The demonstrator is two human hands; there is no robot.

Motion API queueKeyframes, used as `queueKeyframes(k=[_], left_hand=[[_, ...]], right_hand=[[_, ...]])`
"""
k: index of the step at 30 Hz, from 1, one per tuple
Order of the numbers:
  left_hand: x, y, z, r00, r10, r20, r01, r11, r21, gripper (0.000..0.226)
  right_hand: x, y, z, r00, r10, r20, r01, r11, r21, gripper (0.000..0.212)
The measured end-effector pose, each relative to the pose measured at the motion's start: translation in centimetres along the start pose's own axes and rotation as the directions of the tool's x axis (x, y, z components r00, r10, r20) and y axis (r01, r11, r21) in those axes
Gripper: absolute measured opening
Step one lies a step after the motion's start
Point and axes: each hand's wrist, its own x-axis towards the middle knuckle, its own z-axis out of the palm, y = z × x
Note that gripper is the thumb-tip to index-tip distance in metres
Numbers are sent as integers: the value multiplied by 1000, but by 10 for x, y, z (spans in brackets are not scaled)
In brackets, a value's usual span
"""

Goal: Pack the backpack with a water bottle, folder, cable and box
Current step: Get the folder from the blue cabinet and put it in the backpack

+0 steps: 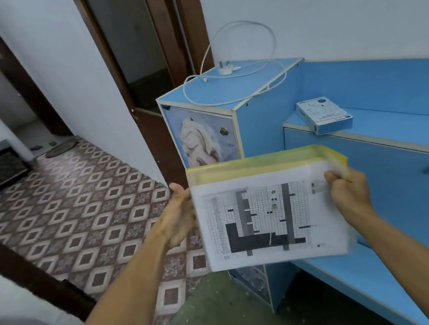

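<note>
The left hand [178,217] supports the folder [270,209] at its left edge with thumb on top, while the right hand [348,190] pinches the right edge. Cable [234,72] and box [324,115] remain on the blue unit [393,79]. Step in hand: folder; the backpack, out of view, must be located next.

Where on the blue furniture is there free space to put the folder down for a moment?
The folder is held by the left hand and right hand. Free: the blue shelf right of the box, and the low ledge under the folder. Crowded: the cabinet top, covered by the cable and its plug.
</note>
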Motion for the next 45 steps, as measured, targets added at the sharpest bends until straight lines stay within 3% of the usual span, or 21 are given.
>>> queueKeyframes(k=[4,8,11,13,16,18,21,24,27,28,30,32,34,38,42,45], left_hand=[[-64,5,-35,999,9,-33,-7,998,67,94],[-128,5,-74,986,3,-170,22,989,144,64],[-190,-4,-101,953,-13,-301,61,987,151,46],[-236,-11,-111,896,3,-443,74,985,155,42],[-302,-23,-117,729,36,-684,88,986,144,44],[-350,-32,-115,582,59,-811,102,984,145,44],[-426,-44,-90,291,78,-954,93,990,109,31],[-496,-57,-44,56,54,-997,68,996,58,31],[-561,-76,14,-153,11,-988,21,1000,8,33],[-582,-84,38,-223,-8,-975,5,1000,-10,33],[-622,-99,85,-349,-44,-936,-16,999,-41,33],[-663,-118,138,-486,-79,-870,-54,997,-60,29],[-696,-135,192,-595,-112,-796,-88,993,-73,27],[-749,-166,294,-753,-171,-635,-151,985,-86,26],[-792,-197,392,-834,-223,-505,-210,974,-83,21],[-819,-220,445,-842,-262,-471,-264,963,-64,19]], right_hand=[[-28,-19,49,984,0,177,-7,999,38,16],[-64,-35,101,946,-10,324,-25,994,104,9],[-100,-47,147,886,-27,463,-46,988,147,6],[-125,-52,175,820,-42,571,-47,989,141,6],[-159,-51,207,667,-61,743,-48,991,125,7],[-187,-55,227,504,-57,862,-66,992,105,11],[-245,-67,250,243,-95,965,-84,989,119,11],[-308,-77,257,10,-115,993,-229,967,114,26],[-370,-77,250,-211,-108,972,-266,963,49,71],[-394,-71,245,-286,-100,953,-252,968,26,70],[-443,-60,232,-412,-89,907,-189,982,10,42],[-500,-49,207,-521,-70,851,-95,995,24,34],[-553,-37,178,-604,-50,796,-11,998,55,35],[-646,-17,103,-704,-5,710,73,994,80,29],[-722,6,17,-757,5,653,103,988,112,29],[-762,20,-39,-770,-7,638,88,989,117,35]])
